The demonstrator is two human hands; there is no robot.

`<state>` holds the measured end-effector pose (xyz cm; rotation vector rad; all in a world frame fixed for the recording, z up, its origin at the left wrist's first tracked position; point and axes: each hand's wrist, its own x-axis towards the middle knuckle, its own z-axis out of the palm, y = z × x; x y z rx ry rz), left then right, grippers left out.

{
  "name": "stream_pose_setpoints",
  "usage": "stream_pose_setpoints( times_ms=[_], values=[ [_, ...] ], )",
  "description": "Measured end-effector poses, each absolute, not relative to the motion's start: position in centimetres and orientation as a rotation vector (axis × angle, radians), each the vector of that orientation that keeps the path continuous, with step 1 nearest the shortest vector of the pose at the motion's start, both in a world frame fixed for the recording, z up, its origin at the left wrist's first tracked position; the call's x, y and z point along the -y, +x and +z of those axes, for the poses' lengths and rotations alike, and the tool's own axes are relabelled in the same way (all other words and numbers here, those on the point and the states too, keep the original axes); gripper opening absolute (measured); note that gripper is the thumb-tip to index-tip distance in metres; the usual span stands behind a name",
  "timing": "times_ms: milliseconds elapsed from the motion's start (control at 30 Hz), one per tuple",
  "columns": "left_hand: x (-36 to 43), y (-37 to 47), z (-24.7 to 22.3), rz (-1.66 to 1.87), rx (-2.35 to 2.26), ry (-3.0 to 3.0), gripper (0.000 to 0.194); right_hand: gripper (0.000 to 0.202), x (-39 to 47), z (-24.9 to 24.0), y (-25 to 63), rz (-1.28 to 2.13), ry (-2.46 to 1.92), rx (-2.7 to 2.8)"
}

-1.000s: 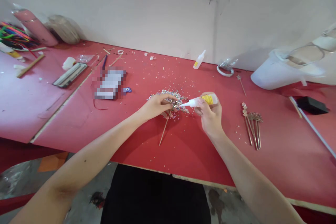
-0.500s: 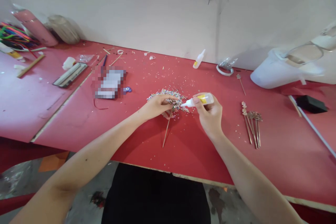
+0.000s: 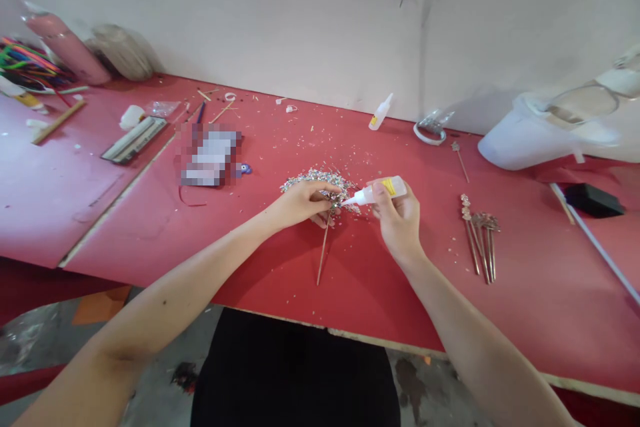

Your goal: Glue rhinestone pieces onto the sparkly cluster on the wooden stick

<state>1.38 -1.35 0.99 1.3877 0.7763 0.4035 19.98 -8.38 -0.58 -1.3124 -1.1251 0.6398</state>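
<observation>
My left hand (image 3: 301,203) pinches the decorated head of a hair stick (image 3: 323,247), whose thin shaft slants down toward the front edge. Fingers partly cover the ornament. In my right hand (image 3: 400,217) is a glue bottle (image 3: 369,195) with a yellow label, tipped to the left. Its white nozzle meets or nearly meets the stick's head; I cannot tell whether they touch. Beneath and behind my left hand spreads a pile of small shiny stones (image 3: 315,177). Several finished-looking hair sticks (image 3: 484,247) lie to the right, their heads set with ornaments.
On the red table (image 3: 270,273) stand a second glue bottle (image 3: 381,112), a roll of tape (image 3: 430,133) and a white bucket (image 3: 520,133). A black block (image 3: 594,199) lies far right. Leftward are a blurred-out phone-like object (image 3: 213,157), a long flat box (image 3: 134,140) and a pink bottle (image 3: 70,47).
The hair stick's lower end has swung slightly right. My right hand has shifted a little left, and the glue bottle's nozzle is closer to the stick's head.
</observation>
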Motion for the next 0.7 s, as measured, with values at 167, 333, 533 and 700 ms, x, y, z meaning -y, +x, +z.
stream_pose_setpoints(
  times_ms=[167, 333, 533, 700],
  values=[
    [1.33, 1.32, 0.85, 0.398, -0.731, 1.38, 0.04, 0.029, 8.47, -0.66, 19.77, 0.658, -1.317, 1.101],
    [1.41, 1.36, 0.8, 0.387, -0.694, 1.362, 0.04, 0.027, 8.56, -0.83, 19.66, 0.707, -1.312, 1.089],
    [1.45, 1.38, 0.84, 0.382, -0.696, 1.35, 0.041, 0.026, 8.56, -0.89, 19.68, 0.704, -1.319, 1.091],
    [1.45, 1.37, 0.75, 0.378, -0.678, 1.358, 0.043, 0.025, 8.56, -0.85, 19.65, 0.699, -1.312, 1.091]
  ],
)
